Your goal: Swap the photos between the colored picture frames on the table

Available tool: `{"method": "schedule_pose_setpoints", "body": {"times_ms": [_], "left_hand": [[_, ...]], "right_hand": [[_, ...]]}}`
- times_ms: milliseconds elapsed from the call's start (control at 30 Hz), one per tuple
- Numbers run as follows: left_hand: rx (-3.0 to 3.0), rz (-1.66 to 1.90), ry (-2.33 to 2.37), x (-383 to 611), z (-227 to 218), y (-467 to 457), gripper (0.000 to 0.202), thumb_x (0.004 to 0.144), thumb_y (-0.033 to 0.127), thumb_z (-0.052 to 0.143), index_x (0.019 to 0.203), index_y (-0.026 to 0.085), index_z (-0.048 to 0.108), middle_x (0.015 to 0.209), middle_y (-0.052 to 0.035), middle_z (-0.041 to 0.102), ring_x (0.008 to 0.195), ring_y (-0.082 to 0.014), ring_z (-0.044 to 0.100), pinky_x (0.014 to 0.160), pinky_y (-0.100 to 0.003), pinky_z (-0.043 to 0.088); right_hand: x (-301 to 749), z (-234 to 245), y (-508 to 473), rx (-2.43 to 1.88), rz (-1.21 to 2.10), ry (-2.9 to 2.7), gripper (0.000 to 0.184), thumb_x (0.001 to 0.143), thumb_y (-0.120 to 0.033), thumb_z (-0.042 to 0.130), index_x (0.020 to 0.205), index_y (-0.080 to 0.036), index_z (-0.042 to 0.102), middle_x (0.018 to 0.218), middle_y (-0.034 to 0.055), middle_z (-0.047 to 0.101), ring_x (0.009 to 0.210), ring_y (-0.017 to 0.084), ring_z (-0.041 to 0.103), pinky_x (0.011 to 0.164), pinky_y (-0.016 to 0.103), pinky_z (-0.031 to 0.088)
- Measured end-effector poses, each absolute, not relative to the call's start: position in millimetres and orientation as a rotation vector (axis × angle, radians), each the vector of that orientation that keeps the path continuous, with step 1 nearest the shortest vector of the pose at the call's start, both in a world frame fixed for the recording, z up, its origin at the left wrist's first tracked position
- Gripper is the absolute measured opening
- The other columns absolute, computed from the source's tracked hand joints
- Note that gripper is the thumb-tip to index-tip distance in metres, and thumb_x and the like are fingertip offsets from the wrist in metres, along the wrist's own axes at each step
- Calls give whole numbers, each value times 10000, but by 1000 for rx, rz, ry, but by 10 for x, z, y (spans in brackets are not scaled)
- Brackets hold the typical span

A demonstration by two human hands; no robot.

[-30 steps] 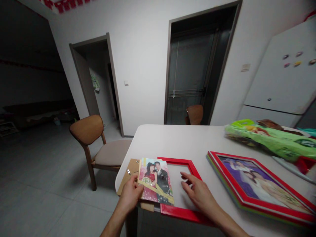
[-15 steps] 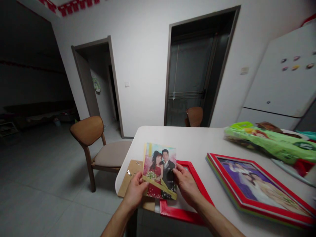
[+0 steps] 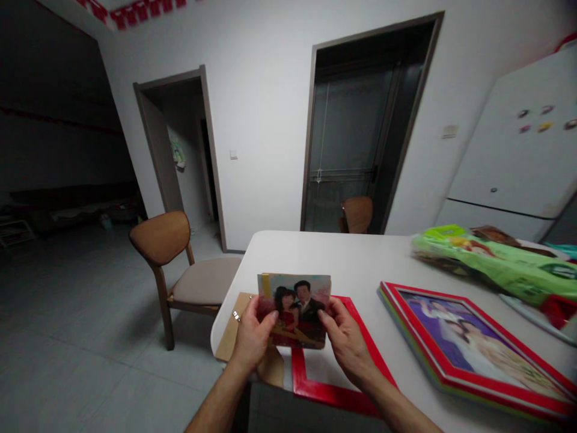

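Observation:
A photo print (image 3: 295, 313) of a couple in wedding clothes is held up over the table's near left corner. My left hand (image 3: 253, 331) pinches its left edge, thumb on the front. On the opposite edge my right hand (image 3: 345, 334) grips it the same way. Beneath the photo lies a red picture frame (image 3: 329, 394), partly hidden by the photo and my right hand. A brown backing board (image 3: 229, 337) with metal clips lies at the left, partly under my left hand. Both hands are closed on the photo.
On the right of the white table (image 3: 297, 249) rests a stack of picture frames (image 3: 451, 361), a red one with a wedding photo on top. Behind it lie a green plastic package (image 3: 496, 258) and a plate (image 3: 534, 316). A wooden chair (image 3: 160, 240) stands at the left.
The photo has tipped, so its face looks shorter and darker. My hands have shifted slightly along its side edges, both still holding it.

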State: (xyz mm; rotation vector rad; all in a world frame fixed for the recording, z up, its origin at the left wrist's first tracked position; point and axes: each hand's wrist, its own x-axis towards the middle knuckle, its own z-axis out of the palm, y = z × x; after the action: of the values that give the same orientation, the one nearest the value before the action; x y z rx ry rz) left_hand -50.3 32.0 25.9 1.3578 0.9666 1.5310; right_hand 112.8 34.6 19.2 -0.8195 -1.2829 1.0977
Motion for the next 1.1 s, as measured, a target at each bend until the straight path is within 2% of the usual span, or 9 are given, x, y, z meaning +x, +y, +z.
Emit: {"method": "schedule_pose_setpoints", "body": {"times_ms": [367, 600, 767, 900, 1100], "left_hand": [[1274, 1396, 815, -505, 44, 420, 311, 671, 285, 589, 946, 141, 565, 912, -52, 629, 887, -205, 548, 796, -311, 411], [1263, 1347, 867, -518, -38, 389, 270, 638, 252, 618, 878, 132, 586, 779, -37, 642, 731, -174, 573, 720, -291, 433], [1233, 1317, 881, -526, -28, 385, 276, 606, 254, 641, 849, 135, 590, 795, -39, 640, 745, -171, 569, 715, -272, 427], [1199, 1233, 858, -522, 3, 367, 282, 555, 256, 671, 797, 130, 600, 734, -38, 643, 696, -180, 580, 671, -276, 438], [1123, 1157, 818, -495, 56, 271, 293, 597, 268, 643, 848, 134, 573, 692, -29, 639, 598, -166, 585, 584, -266, 441]], "right_hand": [[1166, 191, 373, -756, 1267, -1195, 243, 748, -331, 479, 952, -200, 481, 953, 32, 604, 800, 168, 569, 680, 294, 455], [1197, 224, 367, -796, 1289, -1212, 280, 745, -323, 490, 979, -169, 488, 882, 38, 625, 763, 166, 576, 653, 284, 459], [1202, 216, 371, -792, 1278, -1210, 286, 744, -325, 491, 985, -169, 496, 885, 35, 626, 755, 162, 579, 646, 277, 461], [1223, 172, 391, -827, 1340, -1152, 329, 728, -328, 508, 1017, -172, 486, 859, 38, 637, 714, 169, 593, 605, 281, 469], [1271, 178, 395, -810, 1521, -1022, 337, 724, -329, 508, 1028, -188, 468, 793, 35, 656, 667, 178, 613, 581, 298, 479]]}}
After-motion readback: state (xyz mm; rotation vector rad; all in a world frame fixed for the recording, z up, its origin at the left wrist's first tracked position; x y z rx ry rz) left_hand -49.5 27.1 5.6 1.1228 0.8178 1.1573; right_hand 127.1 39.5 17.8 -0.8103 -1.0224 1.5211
